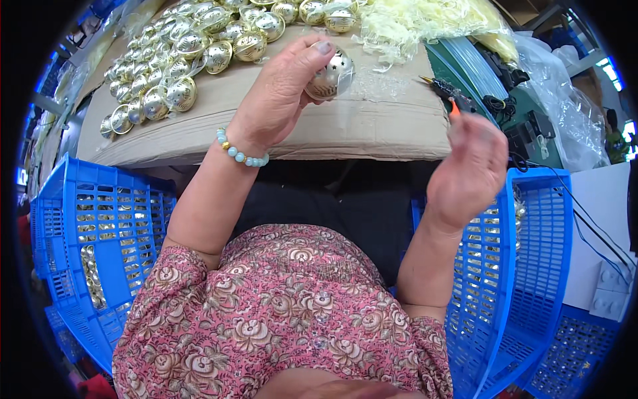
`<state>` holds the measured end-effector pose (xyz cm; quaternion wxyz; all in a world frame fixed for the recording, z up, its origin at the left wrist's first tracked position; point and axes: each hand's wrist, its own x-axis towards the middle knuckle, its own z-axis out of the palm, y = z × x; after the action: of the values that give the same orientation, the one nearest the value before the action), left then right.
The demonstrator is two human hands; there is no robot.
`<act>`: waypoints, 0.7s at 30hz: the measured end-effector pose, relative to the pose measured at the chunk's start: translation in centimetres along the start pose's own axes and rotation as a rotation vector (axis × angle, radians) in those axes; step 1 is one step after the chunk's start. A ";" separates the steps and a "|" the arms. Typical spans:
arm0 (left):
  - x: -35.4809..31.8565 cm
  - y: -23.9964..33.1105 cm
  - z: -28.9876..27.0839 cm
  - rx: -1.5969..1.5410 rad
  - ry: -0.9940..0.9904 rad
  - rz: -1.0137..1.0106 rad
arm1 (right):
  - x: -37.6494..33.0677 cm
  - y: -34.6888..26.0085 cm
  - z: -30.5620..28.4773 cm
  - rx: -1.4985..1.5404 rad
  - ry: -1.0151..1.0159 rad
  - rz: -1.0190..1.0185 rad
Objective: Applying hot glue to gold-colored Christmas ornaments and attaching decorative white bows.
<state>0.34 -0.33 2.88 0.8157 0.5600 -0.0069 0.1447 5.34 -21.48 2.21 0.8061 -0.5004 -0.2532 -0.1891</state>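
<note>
From where I stand, the left hand [282,76] is wrapped around a shiny gold ball [337,74] with little star holes in it. The thumb is on top, and the ball pokes out to the right of those fingers, just above the big sheet of cardboard [372,130]. A bracelet [240,157] of pale blue-green beads sits on the wrist below them. The right hand [470,166] is up and blurry, its fingers bent. A small orange thing [454,106] is right at their tips, but I can't tell if they are gripping it. Just past those fingertips lies a dark tool [444,88], with a loop of black cord [498,106] near it. Past the left fingers and off to their left is a big heap of gold balls [199,45]. Beyond them to the right is a fluffy pile of pale yellow strips [425,23]. Nearer the body than the fingers, one blue crate [66,183] stands on the left and another blue crate [541,175] on the right.
</note>
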 end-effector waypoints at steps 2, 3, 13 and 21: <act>-0.3 -0.1 0.9 -0.023 0.039 -0.034 | 0.1 0.3 2.0 -0.332 -0.264 -0.104; -0.3 -0.3 1.2 -0.024 0.038 -0.038 | 0.0 0.4 2.7 -0.383 -0.342 -0.094; -1.0 -0.8 0.8 -0.111 -0.022 -0.112 | -0.6 1.7 5.1 0.161 -0.375 0.260; -0.9 -1.6 0.4 -0.156 -0.137 -0.171 | -0.1 2.2 5.5 0.293 -0.322 0.342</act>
<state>-0.10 -1.49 1.39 0.8638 0.5019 -0.0262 0.0352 5.29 -15.55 2.66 0.8393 -0.4377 -0.3147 0.0702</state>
